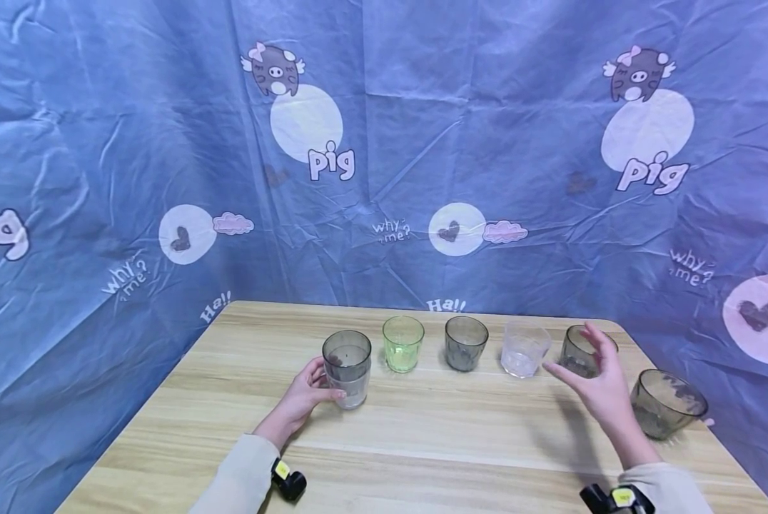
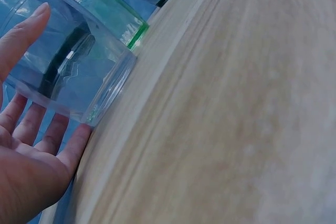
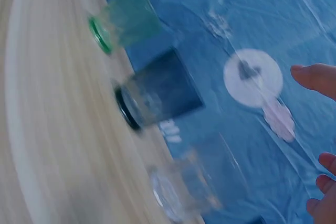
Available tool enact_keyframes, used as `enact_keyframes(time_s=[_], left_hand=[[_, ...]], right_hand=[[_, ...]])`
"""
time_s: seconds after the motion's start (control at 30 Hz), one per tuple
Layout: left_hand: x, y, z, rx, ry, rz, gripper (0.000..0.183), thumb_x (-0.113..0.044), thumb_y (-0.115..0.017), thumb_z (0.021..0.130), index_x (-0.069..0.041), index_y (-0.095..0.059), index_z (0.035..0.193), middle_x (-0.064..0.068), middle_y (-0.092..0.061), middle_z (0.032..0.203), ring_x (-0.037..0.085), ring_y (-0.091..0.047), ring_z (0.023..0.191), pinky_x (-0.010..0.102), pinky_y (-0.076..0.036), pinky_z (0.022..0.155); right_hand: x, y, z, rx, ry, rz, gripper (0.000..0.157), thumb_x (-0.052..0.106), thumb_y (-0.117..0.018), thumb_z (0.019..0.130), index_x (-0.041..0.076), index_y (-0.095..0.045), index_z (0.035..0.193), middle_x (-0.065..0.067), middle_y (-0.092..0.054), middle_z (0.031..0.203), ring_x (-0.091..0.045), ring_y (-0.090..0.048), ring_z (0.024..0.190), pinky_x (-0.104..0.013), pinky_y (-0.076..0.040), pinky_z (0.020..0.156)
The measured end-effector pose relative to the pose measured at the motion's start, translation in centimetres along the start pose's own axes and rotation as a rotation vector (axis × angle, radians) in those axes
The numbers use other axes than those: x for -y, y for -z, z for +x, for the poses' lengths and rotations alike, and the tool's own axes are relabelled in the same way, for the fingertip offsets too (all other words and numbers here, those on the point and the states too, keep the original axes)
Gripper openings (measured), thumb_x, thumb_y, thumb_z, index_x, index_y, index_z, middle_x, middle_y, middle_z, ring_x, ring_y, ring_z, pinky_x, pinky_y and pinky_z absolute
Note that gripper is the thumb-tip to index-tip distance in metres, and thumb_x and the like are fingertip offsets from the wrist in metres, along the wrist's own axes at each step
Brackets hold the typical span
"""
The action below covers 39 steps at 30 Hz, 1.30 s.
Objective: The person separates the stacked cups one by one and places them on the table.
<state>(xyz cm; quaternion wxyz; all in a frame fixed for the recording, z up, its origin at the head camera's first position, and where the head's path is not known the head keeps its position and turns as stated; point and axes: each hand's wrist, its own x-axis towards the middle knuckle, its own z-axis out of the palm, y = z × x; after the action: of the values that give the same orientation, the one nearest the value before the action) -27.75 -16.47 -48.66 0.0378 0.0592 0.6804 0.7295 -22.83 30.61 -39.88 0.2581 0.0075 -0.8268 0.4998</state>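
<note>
My left hand (image 1: 302,398) holds a clear glass (image 1: 357,394) at the left of the row, thumb on the near side and fingers round the back. A dark grey glass (image 1: 347,348) is nested in its top. From the left wrist view, the clear glass (image 2: 113,80) has its base right at the tabletop, and the left hand (image 2: 37,166) cups it from below and behind. Raised over the right side, my right hand (image 1: 602,389) has thumb and fingers spread with nothing between them. Its fingers (image 3: 316,80) show at the right wrist view's edge.
A green glass (image 1: 403,346), a dark glass (image 1: 465,345) and a clear glass (image 1: 524,350) stand along the table's back. Partly behind the right hand is another dark glass (image 1: 575,351). One more dark glass (image 1: 663,410) stands near the right edge. A blue curtain (image 1: 384,143) hangs behind.
</note>
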Motion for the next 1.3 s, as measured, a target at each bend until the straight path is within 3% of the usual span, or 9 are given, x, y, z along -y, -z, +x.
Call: enact_keyframes(time_s=[0.13, 0.37, 0.53, 0.6, 0.77, 0.83, 1.03, 1.3], left_hand=[[0.0, -0.1, 0.0, 0.001, -0.004, -0.001, 0.082, 0.012, -0.076, 0.07, 0.006, -0.04, 0.143, 0.022, -0.055, 0.135, 0.032, -0.052, 0.122, 0.043, -0.044, 0.105], [-0.1, -0.3, -0.2, 0.005, -0.021, 0.01, 0.08, 0.011, -0.077, 0.07, 0.007, -0.04, 0.141, 0.024, -0.054, 0.135, 0.033, -0.054, 0.121, 0.043, -0.046, 0.103], [-0.2, -0.3, -0.2, 0.006, -0.017, 0.007, 0.08, 0.012, -0.077, 0.07, 0.007, -0.04, 0.141, 0.024, -0.054, 0.135, 0.032, -0.054, 0.121, 0.041, -0.046, 0.103], [-0.2, -0.3, -0.2, 0.003, -0.005, 0.001, 0.08, 0.012, -0.076, 0.07, 0.006, -0.04, 0.142, 0.022, -0.055, 0.135, 0.031, -0.054, 0.12, 0.039, -0.047, 0.102], [0.0, -0.3, 0.0, 0.005, 0.011, -0.007, 0.081, 0.013, -0.075, 0.07, 0.006, -0.04, 0.142, 0.022, -0.055, 0.136, 0.03, -0.054, 0.12, 0.037, -0.047, 0.101], [0.1, -0.2, 0.0, 0.011, -0.001, -0.012, 0.081, 0.012, -0.076, 0.07, 0.006, -0.04, 0.142, 0.022, -0.055, 0.135, 0.03, -0.054, 0.12, 0.039, -0.047, 0.102], [0.5, 0.2, -0.2, 0.054, -0.116, -0.017, 0.076, 0.0, -0.083, 0.07, 0.003, -0.047, 0.137, 0.012, -0.063, 0.126, 0.022, -0.059, 0.112, 0.038, -0.05, 0.098], [0.0, -0.1, 0.1, -0.012, 0.005, -0.008, 0.08, 0.013, -0.076, 0.068, 0.005, -0.042, 0.141, 0.018, -0.058, 0.132, 0.027, -0.056, 0.117, 0.041, -0.046, 0.103]], right_hand=[[0.5, -2.0, -0.5, 0.043, 0.035, 0.036, 0.098, 0.0, -0.082, 0.075, 0.001, -0.025, 0.155, -0.025, -0.039, 0.147, -0.034, -0.032, 0.135, -0.012, -0.022, 0.109], [1.5, -6.2, -1.8, 0.152, 0.066, 0.163, 0.095, -0.004, -0.083, 0.072, -0.004, -0.029, 0.151, -0.024, -0.04, 0.146, -0.036, -0.034, 0.136, -0.036, -0.027, 0.117], [1.8, -9.3, -2.8, 0.238, 0.072, 0.249, 0.093, -0.005, -0.083, 0.071, -0.007, -0.031, 0.148, -0.027, -0.04, 0.146, -0.037, -0.034, 0.136, -0.019, -0.03, 0.111], [1.8, -10.4, -3.1, 0.261, 0.083, 0.269, 0.092, -0.005, -0.084, 0.071, -0.008, -0.033, 0.147, -0.029, -0.042, 0.145, -0.038, -0.035, 0.135, -0.019, -0.032, 0.109], [2.5, -12.6, -3.6, 0.298, 0.092, 0.308, 0.09, -0.007, -0.084, 0.07, -0.006, -0.036, 0.146, -0.028, -0.045, 0.142, -0.039, -0.039, 0.132, -0.047, -0.034, 0.111], [2.8, -13.5, -3.7, 0.316, 0.087, 0.328, 0.09, -0.007, -0.084, 0.069, -0.005, -0.037, 0.146, -0.026, -0.046, 0.142, -0.039, -0.04, 0.131, -0.053, -0.033, 0.111], [3.8, -16.0, -4.0, 0.376, 0.068, 0.382, 0.092, -0.006, -0.084, 0.07, -0.004, -0.035, 0.147, -0.025, -0.044, 0.144, -0.042, -0.039, 0.134, -0.053, -0.033, 0.112], [5.2, -19.4, -4.4, 0.44, 0.06, 0.476, 0.093, -0.006, -0.083, 0.07, -0.008, -0.032, 0.147, -0.032, -0.041, 0.143, -0.046, -0.037, 0.135, -0.054, -0.033, 0.111]])
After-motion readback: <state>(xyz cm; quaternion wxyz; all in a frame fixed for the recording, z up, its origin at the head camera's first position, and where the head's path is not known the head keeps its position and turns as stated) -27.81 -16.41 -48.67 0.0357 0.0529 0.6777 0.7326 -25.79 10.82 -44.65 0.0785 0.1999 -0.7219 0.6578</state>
